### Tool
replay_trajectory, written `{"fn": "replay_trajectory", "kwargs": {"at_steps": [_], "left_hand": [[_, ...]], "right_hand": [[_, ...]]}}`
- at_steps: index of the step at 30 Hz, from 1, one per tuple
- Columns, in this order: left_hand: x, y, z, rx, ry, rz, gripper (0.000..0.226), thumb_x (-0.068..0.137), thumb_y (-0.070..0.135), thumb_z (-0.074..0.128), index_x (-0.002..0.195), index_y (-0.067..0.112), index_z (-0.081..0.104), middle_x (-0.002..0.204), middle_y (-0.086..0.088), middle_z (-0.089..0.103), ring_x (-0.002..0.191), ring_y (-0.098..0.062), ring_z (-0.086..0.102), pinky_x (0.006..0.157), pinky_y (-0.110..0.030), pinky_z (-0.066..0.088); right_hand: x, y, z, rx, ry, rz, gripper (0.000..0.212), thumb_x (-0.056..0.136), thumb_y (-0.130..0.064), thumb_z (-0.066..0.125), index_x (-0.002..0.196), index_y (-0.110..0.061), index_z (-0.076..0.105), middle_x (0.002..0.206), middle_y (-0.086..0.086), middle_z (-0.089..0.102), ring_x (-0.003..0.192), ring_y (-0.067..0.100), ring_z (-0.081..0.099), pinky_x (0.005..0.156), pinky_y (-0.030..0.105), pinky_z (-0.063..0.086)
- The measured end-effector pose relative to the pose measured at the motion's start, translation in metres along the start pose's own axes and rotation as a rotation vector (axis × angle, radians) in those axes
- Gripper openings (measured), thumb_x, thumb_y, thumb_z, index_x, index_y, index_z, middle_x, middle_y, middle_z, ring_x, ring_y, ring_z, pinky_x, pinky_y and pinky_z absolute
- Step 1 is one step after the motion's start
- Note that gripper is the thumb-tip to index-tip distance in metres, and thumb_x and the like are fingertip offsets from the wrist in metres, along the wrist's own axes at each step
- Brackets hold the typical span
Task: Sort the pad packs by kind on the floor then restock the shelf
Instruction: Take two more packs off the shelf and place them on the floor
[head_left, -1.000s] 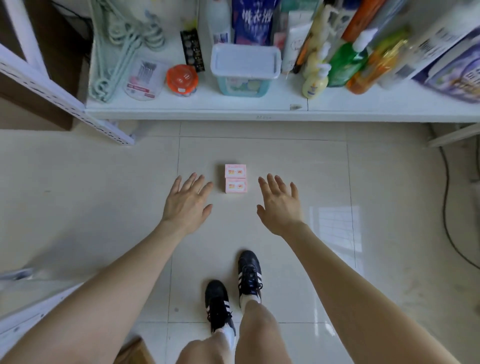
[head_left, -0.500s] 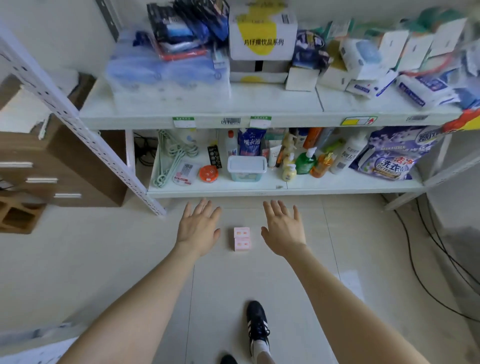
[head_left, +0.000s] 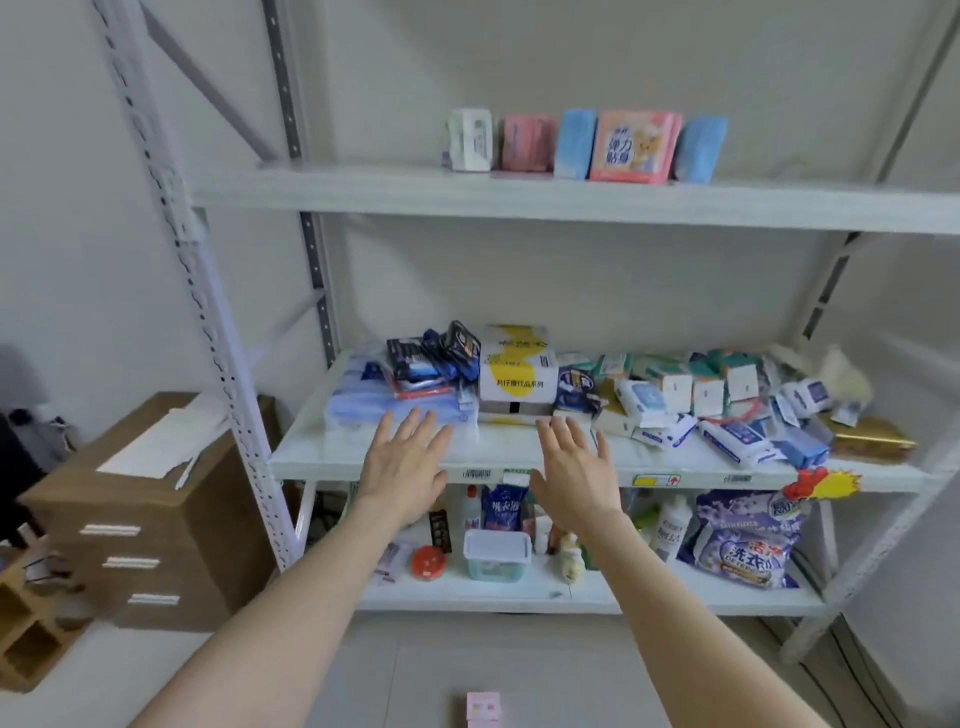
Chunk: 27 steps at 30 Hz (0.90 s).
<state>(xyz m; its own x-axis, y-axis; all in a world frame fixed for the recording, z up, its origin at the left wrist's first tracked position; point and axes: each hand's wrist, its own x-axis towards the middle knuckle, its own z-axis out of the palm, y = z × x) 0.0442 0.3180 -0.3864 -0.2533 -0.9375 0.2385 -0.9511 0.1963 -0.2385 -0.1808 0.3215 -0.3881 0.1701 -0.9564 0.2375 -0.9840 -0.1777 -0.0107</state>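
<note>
Our arms reach out over open floor before the shelf unit, whose slanted left upright stands beside a brown drawer cabinet. On the top board five pad packs stand upright in a row, well away from both uprights. Our left hand and right hand hover apart at the front edge of the middle board, fingers straight and spread, holding nothing. Small pink packs lie on the floor between our forearms, cut off by the frame's lower edge.
</note>
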Motion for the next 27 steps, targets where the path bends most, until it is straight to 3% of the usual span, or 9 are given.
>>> {"fn": "replay_trajectory", "kwargs": {"at_steps": [11, 16, 27], "left_hand": [[0.078, -0.025, -0.145, 0.079, 0.314, 0.02, 0.063, 0.098, 0.049, 0.038, 0.153, 0.025, 0.019, 0.162, -0.006, 0.014, 0.15, -0.024, 0.007, 0.118, -0.052, 0.0], [0.119, -0.017, -0.188, 0.132, 0.431, 0.054, 0.065, 0.097, 0.051, 0.037, 0.153, 0.024, 0.018, 0.161, -0.007, 0.016, 0.15, -0.024, 0.01, 0.12, -0.053, 0.005], [0.203, 0.011, -0.237, 0.073, 0.564, 0.048, 0.063, 0.097, 0.051, 0.037, 0.153, 0.027, 0.018, 0.162, -0.004, 0.014, 0.15, -0.022, 0.007, 0.119, -0.048, 0.0]], "right_hand": [[0.055, 0.028, -0.14, -0.032, 0.328, 0.026, 0.068, 0.097, -0.041, 0.042, 0.153, -0.018, 0.012, 0.161, 0.006, 0.014, 0.149, 0.023, 0.01, 0.118, 0.05, 0.01], [0.082, 0.056, -0.177, -0.025, 0.407, 0.051, 0.068, 0.097, -0.042, 0.041, 0.153, -0.019, 0.01, 0.162, 0.006, 0.012, 0.149, 0.022, 0.008, 0.118, 0.048, 0.008], [0.137, 0.124, -0.222, -0.024, 0.516, 0.018, 0.07, 0.097, -0.044, 0.04, 0.154, -0.02, 0.009, 0.162, 0.003, 0.009, 0.149, 0.02, 0.007, 0.119, 0.047, 0.008]]}}
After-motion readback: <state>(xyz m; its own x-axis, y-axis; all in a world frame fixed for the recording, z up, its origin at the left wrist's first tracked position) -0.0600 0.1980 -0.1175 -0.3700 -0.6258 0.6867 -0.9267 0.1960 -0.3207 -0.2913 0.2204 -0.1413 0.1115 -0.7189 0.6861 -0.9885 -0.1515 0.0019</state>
